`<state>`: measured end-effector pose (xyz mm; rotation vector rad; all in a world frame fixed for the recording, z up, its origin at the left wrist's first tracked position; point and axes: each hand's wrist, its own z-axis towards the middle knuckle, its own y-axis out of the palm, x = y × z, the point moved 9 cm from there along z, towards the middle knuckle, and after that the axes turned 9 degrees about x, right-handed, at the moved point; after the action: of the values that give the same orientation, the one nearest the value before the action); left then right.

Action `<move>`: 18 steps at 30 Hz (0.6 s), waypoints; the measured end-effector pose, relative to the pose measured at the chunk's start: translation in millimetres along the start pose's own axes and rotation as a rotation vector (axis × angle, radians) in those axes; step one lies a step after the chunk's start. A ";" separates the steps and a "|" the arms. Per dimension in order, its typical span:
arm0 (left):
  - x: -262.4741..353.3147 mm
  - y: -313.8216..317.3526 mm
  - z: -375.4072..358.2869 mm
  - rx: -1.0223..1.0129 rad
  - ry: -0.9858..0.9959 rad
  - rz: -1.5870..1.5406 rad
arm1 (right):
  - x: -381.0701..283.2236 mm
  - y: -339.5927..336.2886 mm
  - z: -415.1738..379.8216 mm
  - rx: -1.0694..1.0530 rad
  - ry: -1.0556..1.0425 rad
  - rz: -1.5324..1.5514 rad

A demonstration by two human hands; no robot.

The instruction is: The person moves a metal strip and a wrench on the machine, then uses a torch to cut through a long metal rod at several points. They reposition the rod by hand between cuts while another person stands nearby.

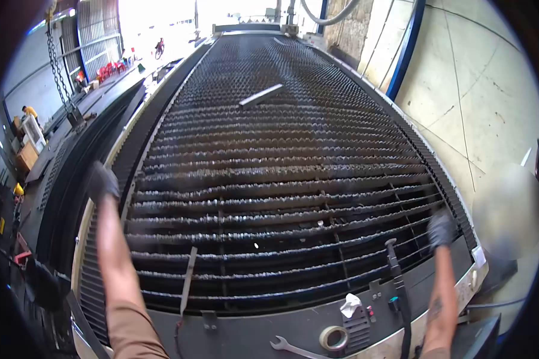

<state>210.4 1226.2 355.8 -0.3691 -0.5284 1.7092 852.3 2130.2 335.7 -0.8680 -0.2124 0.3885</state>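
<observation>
My left hand (103, 183), in a dark grey glove, is stretched out over the left side rail of a long slatted cutting table (179, 160). My right hand (442, 230), gloved alike, is above the table's right edge, near the ends of the slats. Motion smears the fingers of both hands, and I see nothing plainly held. Left of my right hand, a dark torch-like tool (393, 263) with a thick hose lies across the front edge. A flat metal bar (188, 278) leans over the front slats, closer to my left arm.
An open-end wrench (293, 347), a tape roll (333, 338) and a crumpled white piece (350, 306) lie on the front ledge. A light metal strip (261, 95) rests on the far slats. A chain (58, 66) hangs at left; a person (31, 112) is beyond it.
</observation>
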 end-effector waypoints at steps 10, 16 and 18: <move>-16.7 61.2 -92.1 -0.438 -0.214 0.037 | 4.6 81.4 -242.6 -0.254 0.139 0.262; 2.5 8.6 -16.5 -0.279 -0.165 -0.021 | 85.1 -42.5 -358.4 -0.254 0.345 0.227; 13.3 -18.3 -2.4 -0.304 -0.101 0.044 | 94.1 -42.3 -371.9 -0.290 0.343 0.225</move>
<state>224.1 1242.3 364.2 -0.5161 -0.8637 1.6986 1073.2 1884.7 136.0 -1.2344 0.1518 0.4163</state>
